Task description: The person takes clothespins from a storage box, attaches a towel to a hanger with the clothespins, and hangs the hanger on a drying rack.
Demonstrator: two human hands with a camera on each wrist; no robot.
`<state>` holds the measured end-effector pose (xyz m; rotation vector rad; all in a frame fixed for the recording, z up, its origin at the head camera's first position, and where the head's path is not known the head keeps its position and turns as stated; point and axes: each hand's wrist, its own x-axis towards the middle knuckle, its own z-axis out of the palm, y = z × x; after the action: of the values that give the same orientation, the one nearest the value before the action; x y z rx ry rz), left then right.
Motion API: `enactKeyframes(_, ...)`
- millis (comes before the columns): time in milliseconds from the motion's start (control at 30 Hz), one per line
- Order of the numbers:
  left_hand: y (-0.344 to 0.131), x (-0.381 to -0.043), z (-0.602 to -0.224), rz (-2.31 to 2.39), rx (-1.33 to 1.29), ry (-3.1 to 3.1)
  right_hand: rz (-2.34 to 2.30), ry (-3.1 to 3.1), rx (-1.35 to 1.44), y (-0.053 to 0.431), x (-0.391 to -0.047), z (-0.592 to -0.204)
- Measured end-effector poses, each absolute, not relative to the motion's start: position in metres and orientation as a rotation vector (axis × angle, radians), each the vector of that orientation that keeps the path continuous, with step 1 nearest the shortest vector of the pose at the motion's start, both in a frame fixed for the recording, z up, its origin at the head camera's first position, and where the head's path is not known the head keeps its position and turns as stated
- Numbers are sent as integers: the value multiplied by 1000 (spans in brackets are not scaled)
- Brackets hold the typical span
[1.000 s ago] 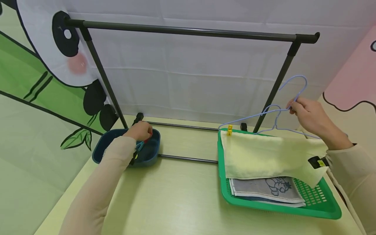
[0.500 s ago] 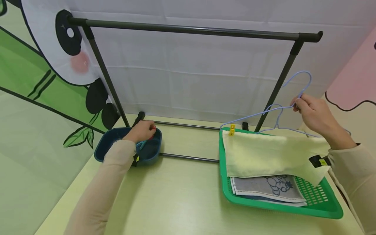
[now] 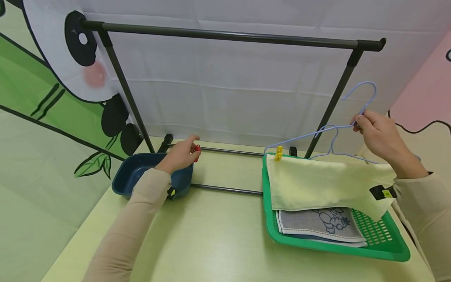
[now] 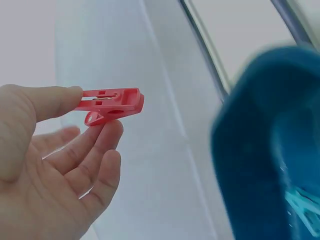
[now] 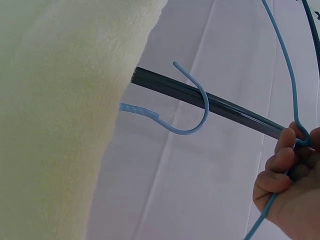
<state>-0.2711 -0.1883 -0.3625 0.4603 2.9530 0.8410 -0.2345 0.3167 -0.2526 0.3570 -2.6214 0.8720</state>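
Between thumb and fingers, my left hand (image 3: 179, 156) pinches a red clothespin (image 4: 112, 102), just above the right rim of the dark blue basin (image 3: 119, 178). My right hand (image 3: 378, 135) grips a light blue wire hanger (image 3: 306, 136) below its hook. From that hanger hangs a pale yellow towel (image 3: 320, 186), with a yellow clothespin (image 3: 278, 153) near its left corner. A second blue hanger (image 5: 197, 122) shows behind the towel in the right wrist view. Beneath the towel stands the green basket (image 3: 317, 249), where a folded grey cloth (image 3: 320, 224) with a blue drawing lies.
A black rack (image 3: 225, 35) stands at the back of the table, its top bar spanning most of the view. Its base rods (image 3: 229, 190) run between basin and basket. Inside the basin a light blue clothespin (image 4: 305, 207) shows. Pale table surface (image 3: 211, 239) lies in front.
My left hand has risen out of the basin and moved right, bringing up the red clothespin. My right hand and the hanger have shifted slightly up and right.
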Motion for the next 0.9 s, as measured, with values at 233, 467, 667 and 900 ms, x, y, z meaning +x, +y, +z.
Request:
enactKeyframes(233, -169, -267, -351, 891, 542, 2960, 870, -2611, 350, 317, -234, -250)
enactKeyframes(467, -158, -265, -346, 960, 568, 2941, 880, -2606, 330, 318, -233, -249)
enactKeyframes(667, -148, -265, -342, 982, 543, 2939, 903, -2604, 323, 319, -233, -246)
enactKeyframes(900, -140, -266, -337, 1023, 539, 2911, 905, -2592, 323, 316, -232, -239)
